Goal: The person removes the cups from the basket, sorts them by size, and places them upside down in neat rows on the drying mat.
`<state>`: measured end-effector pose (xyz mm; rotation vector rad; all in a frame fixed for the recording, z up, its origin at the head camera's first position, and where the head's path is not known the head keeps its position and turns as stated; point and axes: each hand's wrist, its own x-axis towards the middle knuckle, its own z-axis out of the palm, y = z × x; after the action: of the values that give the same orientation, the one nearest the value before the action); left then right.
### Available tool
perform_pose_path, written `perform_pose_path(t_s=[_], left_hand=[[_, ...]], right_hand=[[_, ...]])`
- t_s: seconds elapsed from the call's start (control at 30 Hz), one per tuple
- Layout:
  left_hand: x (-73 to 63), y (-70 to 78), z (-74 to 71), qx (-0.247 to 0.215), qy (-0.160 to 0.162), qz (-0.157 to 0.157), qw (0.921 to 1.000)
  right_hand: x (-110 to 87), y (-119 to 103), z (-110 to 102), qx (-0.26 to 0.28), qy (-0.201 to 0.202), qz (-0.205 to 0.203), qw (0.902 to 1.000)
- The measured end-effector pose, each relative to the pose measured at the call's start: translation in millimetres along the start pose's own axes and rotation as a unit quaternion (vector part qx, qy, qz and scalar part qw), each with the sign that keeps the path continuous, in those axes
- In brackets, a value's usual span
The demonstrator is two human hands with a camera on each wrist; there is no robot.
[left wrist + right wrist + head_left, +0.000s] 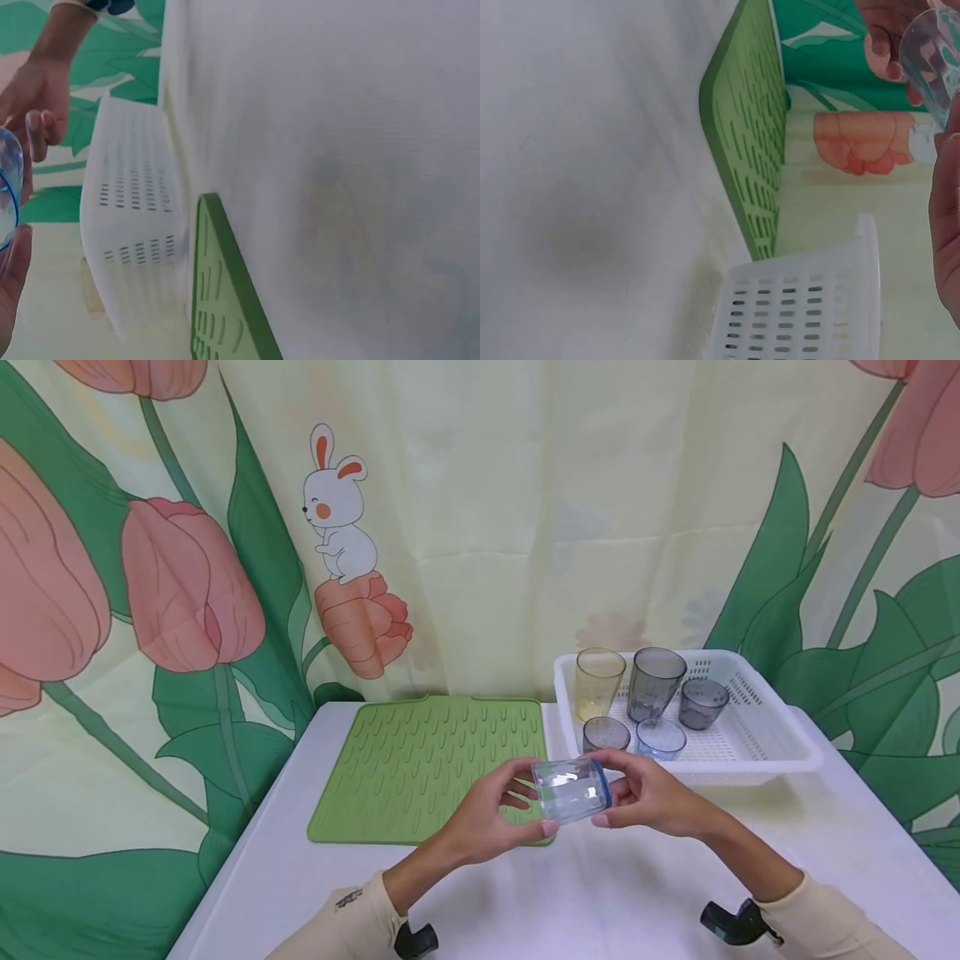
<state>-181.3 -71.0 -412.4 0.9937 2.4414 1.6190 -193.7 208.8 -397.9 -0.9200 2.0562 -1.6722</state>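
Note:
Between both hands a clear drinking glass (572,790) is held up on its side above the table, its blue rim towards the right. My left hand (495,810) grips the glass at its left end, thumb below and fingers behind. At the blue-rimmed end, my right hand (648,793) holds it between thumb and fingers. In the left wrist view only part of the glass (9,187) shows at the left edge. The right wrist view catches the glass (934,64) at its upper right corner.
A green ridged drying mat (435,768) lies on the white table (600,893), left of the hands. Behind them on the right stands a white perforated basket (750,727) holding several tinted glasses, including a tall yellow one (598,685). A printed curtain (487,527) hangs behind.

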Motion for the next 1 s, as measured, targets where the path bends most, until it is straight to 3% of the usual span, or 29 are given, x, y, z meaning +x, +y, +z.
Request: perform_pose_path(t_s=[0.17, 0.53, 0.77, 1.0], left_hand=[[-5.7, -4.5, -2.8, -0.029, -0.016, -0.016, 0.9993], [-27.1, -13.3, -13.5, -0.058, -0.052, -0.069, 0.9946], [-52.6, -33.4, -34.6, -0.017, -0.051, -0.095, 0.994], [-81.1, -59.1, -70.7, 0.058, -0.049, -0.144, 0.9866]], right_hand=[[2.5, 2.8, 1.7, -0.011, 0.007, -0.014, 0.9998], [22.7, -1.2, 19.1, 0.041, 0.003, -0.041, 0.9983], [42.6, -5.1, 28.3, 0.004, 0.022, -0.02, 0.9996], [61.4, -4.3, 35.6, -0.023, 0.052, 0.018, 0.9982]])
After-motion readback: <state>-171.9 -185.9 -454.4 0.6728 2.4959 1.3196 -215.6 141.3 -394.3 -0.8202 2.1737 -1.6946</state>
